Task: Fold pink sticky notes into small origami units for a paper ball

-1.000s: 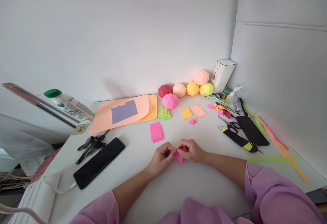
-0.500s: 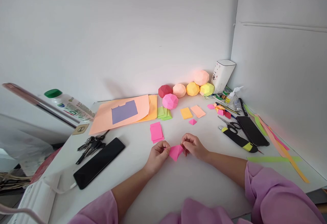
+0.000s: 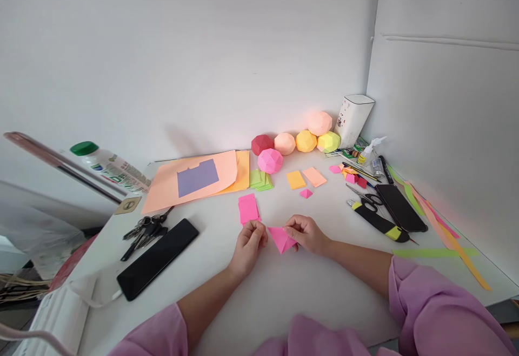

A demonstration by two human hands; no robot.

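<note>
Wht tbl [image 3: 316, 296], folded pink ppr [image 3: 281, 240], in R hand [image 3: 308, 233]

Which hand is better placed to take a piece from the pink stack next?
Probably the left hand: it is close beside the pink stack, while the right hand is farther away and pinches the folded pink paper.
</note>
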